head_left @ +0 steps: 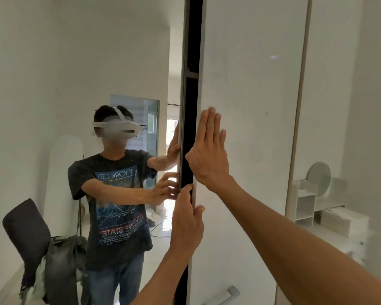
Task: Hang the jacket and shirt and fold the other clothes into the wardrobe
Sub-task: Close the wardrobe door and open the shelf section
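Clothes [62, 256], dark and pale, showed only as a reflection at the lower left of the frame, draped in a heap over a chair [24, 227]; none was hung or folded, and you could not pick out the jacket or the shirt among them. The mirrored door [42, 84] of the wardrobe [328, 62] filled the left half. Just right of it, low in the middle, your left hand [186, 216] lay along that door's edge, its fingers [185, 192] reaching up to the dark gap [190, 106] and the thumb spread toward the other panel; whether they hooked round the edge could not be told. Higher and further right, your right hand [209, 150] pressed flat on the white door [251, 84], fingers straight and together, holding nothing. The gap was narrow, and no rail or garment showed through it. By this showing the task had barely begun: the doors needed parting, then every garment fetched from the chair.
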